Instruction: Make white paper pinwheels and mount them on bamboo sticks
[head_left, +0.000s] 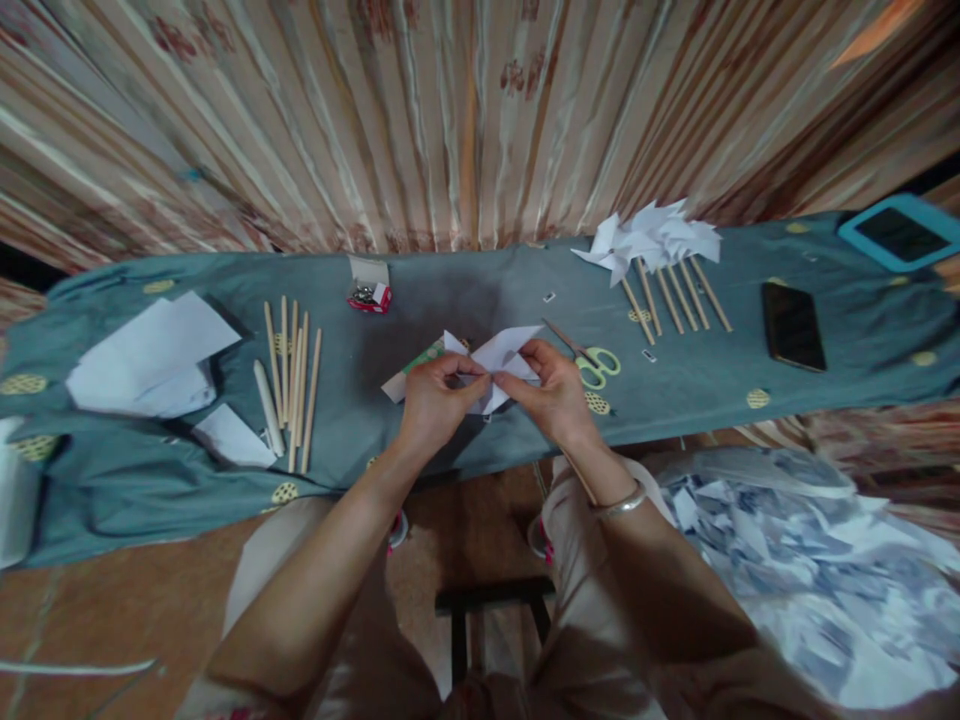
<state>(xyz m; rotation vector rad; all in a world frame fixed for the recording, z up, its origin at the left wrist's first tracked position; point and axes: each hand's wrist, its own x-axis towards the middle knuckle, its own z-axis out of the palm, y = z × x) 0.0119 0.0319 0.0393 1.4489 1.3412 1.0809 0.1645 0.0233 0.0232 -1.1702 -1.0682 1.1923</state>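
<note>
A cut white paper point(504, 350) with folded flaps is held above the middle of the cloth. My left hand point(442, 400) pinches its left side near the centre. My right hand point(553, 392) pinches it from the right, and the fingertips of both hands nearly meet. Under the paper and my left hand lies a green and beige strip point(409, 372), partly covered. Green-handled scissors point(592, 362) rest just right of my right hand. White paper pinwheels point(660, 240) on wooden sticks lie at the back right.
On the blue-green cloth point(525, 290) are a red box of pins point(369, 292), loose sticks point(294, 380), paper sheets point(150, 355), a phone point(793, 326) and a blue-framed tablet point(900, 232). A bag of paper scraps point(817, 560) stands at the lower right.
</note>
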